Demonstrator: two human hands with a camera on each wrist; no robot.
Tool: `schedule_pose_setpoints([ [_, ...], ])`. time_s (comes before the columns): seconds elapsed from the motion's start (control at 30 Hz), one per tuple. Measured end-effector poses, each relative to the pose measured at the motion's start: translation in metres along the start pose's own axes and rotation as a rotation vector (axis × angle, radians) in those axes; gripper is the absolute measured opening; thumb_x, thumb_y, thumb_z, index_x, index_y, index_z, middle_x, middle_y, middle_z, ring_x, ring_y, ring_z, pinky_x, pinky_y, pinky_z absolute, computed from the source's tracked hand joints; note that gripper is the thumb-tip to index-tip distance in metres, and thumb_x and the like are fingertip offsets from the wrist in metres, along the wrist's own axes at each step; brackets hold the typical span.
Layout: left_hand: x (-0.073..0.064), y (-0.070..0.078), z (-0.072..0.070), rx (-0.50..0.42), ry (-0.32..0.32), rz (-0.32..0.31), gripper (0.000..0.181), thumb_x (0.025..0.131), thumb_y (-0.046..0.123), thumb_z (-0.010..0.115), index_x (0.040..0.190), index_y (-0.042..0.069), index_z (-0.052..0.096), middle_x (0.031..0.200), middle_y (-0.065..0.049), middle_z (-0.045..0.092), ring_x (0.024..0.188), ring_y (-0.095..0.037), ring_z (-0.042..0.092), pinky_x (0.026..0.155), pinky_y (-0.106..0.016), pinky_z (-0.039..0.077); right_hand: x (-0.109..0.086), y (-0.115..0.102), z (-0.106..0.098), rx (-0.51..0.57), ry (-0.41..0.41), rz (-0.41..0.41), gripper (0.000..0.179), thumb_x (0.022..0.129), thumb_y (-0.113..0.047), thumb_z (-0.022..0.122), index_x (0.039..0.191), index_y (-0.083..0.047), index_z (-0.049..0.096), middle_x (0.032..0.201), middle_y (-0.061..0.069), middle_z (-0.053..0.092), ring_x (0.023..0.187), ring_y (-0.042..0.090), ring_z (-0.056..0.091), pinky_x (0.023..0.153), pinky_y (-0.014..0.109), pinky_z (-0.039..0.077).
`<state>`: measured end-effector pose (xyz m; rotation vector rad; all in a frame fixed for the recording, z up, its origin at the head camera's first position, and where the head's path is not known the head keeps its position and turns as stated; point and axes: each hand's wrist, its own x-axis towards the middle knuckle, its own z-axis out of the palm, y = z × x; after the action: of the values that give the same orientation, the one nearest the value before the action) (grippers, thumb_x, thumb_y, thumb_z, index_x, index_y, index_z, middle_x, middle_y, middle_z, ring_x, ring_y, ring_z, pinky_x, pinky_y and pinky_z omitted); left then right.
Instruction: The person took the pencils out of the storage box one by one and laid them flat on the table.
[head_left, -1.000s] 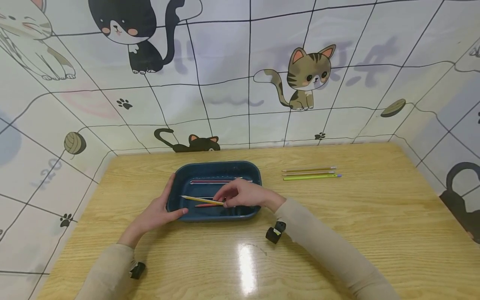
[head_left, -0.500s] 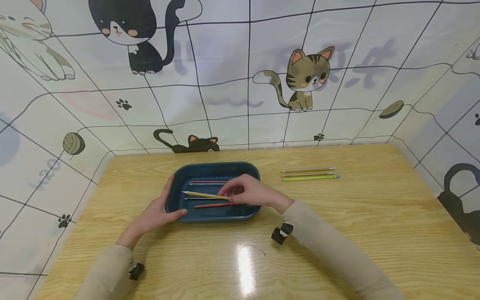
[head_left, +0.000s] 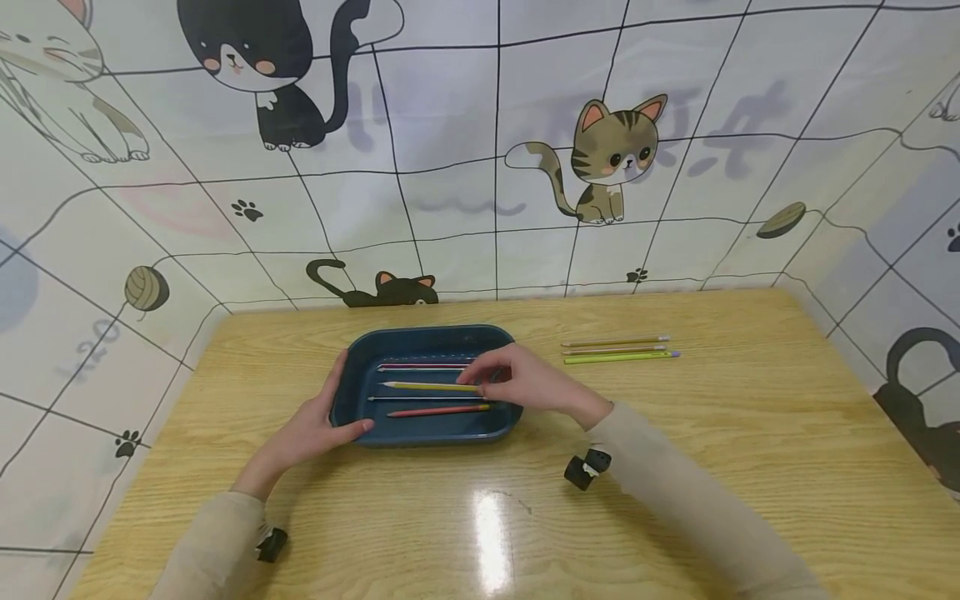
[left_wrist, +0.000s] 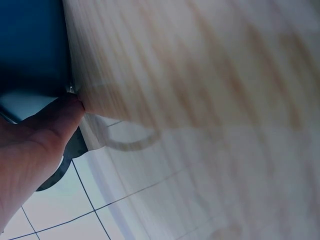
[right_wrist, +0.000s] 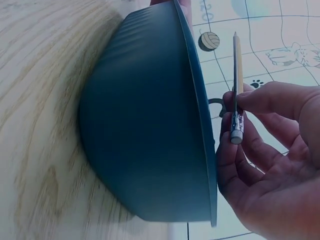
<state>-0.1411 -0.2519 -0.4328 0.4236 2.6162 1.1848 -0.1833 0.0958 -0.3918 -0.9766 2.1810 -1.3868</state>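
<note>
Faded "20" (head_left: 99, 341) can be read on the left wall (head_left: 52, 442).

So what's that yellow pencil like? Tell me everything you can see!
The yellow pencil looks slim and wooden, with a sharpened tip, silvery band and pale eraser. It is held over the dark blue tray, tip pointing to the person's left. The right hand pinches it near the eraser end.

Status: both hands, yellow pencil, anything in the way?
Left hand braced against left end of the tray. Right hand pinching yellow pencil over the tray. Nothing visibly blocking; red pencil lies in the tray, nearer the person.
</note>
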Motion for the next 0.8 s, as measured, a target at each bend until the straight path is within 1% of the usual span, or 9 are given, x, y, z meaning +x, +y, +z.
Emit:
schedule_pose_setpoints([
  [0.17,0.0,0.0,0.001,0.004,0.002,-0.001,0.108,0.085,0.031,0.074,0.156,0.021,-0.008,0.154,-0.03,0.013,0.131,-0.053,0.031,0.102,-0.065,0.026,-0.01,-0.002,-0.007,-0.012,0.031,0.013,0.022,0.093,0.0,0.06,0.112,-0.004,0.071,0.109,0.005,0.068,0.088,0.02,0.06,0.071,0.03,0.049],
  [0.4,0.0,0.0,0.001,0.004,0.004,-0.008,0.108,0.085,0.031,0.073,0.156,0.021,-0.008,0.155,-0.03,0.011,0.132,-0.053,0.029,0.102,-0.065,0.026,-0.024,0.001,-0.017,-0.057,0.074,-0.014,0.022,0.092,0.0,0.061,0.111,-0.004,0.072,0.106,0.004,0.068,0.094,0.02,0.061,0.079,0.037,0.05],
  [0.53,-0.001,0.0,0.002,0.008,0.005,-0.012,0.107,0.086,0.032,0.073,0.156,0.021,-0.008,0.155,-0.03,0.011,0.132,-0.054,0.029,0.102,-0.065,0.026,-0.032,0.005,-0.023,-0.085,0.094,-0.004,0.022,0.092,0.0,0.061,0.11,-0.005,0.073,0.107,0.003,0.068,0.093,0.017,0.06,0.078,0.036,0.05],
  [0.8,0.0,-0.001,0.002,0.015,0.009,-0.014,0.107,0.086,0.032,0.073,0.156,0.022,-0.008,0.154,-0.03,0.012,0.131,-0.054,0.03,0.102,-0.065,0.027,-0.049,0.013,-0.035,-0.101,0.131,0.022,0.023,0.091,0.001,0.06,0.109,-0.006,0.073,0.104,0.002,0.068,0.089,0.018,0.059,0.077,0.035,0.049],
])
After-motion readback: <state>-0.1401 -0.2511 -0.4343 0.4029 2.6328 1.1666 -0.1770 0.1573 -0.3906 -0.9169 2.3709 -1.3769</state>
